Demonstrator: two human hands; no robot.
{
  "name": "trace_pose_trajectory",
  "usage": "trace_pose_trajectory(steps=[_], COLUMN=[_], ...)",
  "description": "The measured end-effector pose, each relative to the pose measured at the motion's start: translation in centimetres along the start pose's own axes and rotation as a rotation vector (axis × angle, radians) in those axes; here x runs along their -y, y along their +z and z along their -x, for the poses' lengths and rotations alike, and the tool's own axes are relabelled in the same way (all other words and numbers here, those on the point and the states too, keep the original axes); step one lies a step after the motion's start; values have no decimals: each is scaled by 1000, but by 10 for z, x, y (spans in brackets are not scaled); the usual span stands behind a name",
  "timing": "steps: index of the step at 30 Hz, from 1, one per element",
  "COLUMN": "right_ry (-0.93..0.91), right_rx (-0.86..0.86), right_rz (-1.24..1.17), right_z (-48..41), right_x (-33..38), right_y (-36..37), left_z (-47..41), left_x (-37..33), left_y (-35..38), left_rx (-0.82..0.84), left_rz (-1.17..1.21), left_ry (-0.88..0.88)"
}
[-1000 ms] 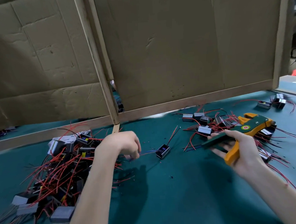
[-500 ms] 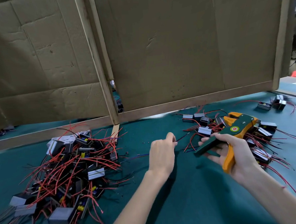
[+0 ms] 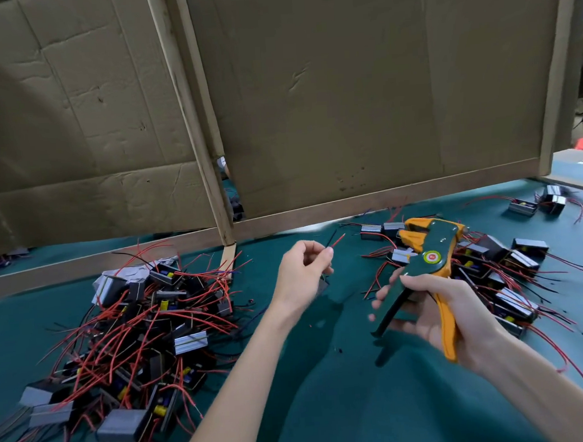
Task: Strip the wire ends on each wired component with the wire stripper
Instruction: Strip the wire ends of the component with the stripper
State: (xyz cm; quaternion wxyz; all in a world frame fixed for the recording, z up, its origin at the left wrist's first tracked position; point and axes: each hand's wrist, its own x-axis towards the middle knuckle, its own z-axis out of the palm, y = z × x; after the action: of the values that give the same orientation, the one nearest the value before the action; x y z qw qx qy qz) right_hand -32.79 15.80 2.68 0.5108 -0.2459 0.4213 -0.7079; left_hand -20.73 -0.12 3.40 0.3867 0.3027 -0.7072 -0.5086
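Head view: the left grip (image 3: 303, 274), a bare hand raised over the green bench (image 3: 328, 406), pinches 2 thin wires (image 3: 336, 242), 1 red and 1 black. Their free ends stick up to the right of its fingertips. A dark component (image 3: 323, 284) hangs blurred just under it. The right grip (image 3: 422, 320) is curled round the spread handles of the wire stripper (image 3: 432, 256), whose orange head stands near the wire ends, not touching. A left pile (image 3: 146, 332) and a right pile (image 3: 497, 266) of wired parts flank them.
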Motion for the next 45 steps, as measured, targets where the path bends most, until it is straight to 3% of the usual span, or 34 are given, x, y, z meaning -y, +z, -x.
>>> trace_pose_trajectory(steps=[8,22,30,39,42,45], right_ry=[156,79,60,-4,-33,14], right_rx=[274,439,404,243,128,62], right_rz=[60,133,148,243,245,242], right_z=[4,11,15,21,19,14], right_x=[-6,-3,-2,-14,-22,-22], right_y=[3,7,11,19,23,22], left_z=[-1,16,17,15,13,15], left_x=[-38,-66,-66,-65,-62,-59], left_y=[-21,-21,-22,-30,-31,-24], left_rx=[80,277,338,410,439,556], left_rz=[305,60,10,-5,34,264], left_ry=[-14,-20,-12,33,-43,-245])
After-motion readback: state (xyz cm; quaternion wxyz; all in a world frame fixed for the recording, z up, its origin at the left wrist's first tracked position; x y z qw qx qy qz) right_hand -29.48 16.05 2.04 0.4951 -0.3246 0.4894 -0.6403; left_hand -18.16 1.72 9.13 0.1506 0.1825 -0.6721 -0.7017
